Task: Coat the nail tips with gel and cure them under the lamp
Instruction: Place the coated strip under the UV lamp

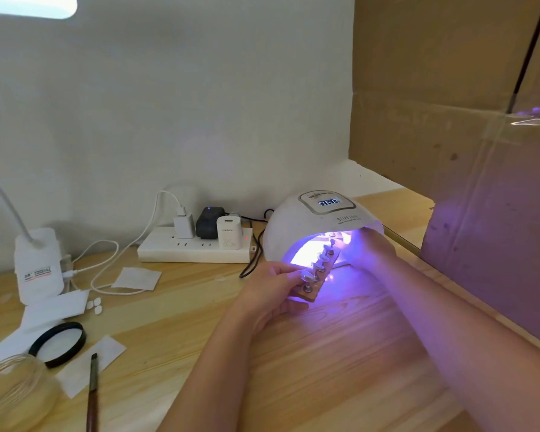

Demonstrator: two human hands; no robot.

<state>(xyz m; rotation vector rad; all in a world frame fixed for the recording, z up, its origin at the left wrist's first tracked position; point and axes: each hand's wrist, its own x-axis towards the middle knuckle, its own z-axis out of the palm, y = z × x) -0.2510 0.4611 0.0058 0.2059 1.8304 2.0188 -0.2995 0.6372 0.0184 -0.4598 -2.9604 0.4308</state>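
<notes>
Nearest on the pale wooden tabletop (340, 369), at the far left corner of the view, sits a clear glass jar (13, 388) with its black round lid (58, 343) lying just beyond it, and a brown-handled flat brush (92, 391) resting on white paper squares (88, 366). Three small loose white nail tips (94, 305) lie a little farther back on the left.

Toward the middle, the left hand (272, 294) grips the near end of a narrow wooden strip holder (317, 280), fingers curled over its top and thumb beneath. The holder carries a row of pale nail tips (315, 266) on small metal stands, and it slants away from the near left into the mouth of the lamp, its far end already inside the violet glow.

The right hand (367, 247) reaches into the right side of the opening, at the holder's far end; its fingers are washed out by the light, so I cannot tell whether they hold the strip or only steady it.

Behind, the white domed curing lamp (312, 226) is lit, its display showing digits too blurred to read. To its left lies a white power strip (197, 247) with chargers plugged in.

The risks, as I judge them: the tips stand tall on their stands, and could brush the lamp's low rim, smearing uncured gel. A tilted holder may topple a stand. With the near end outside the glow, the nearest tips may cure unevenly.
</notes>
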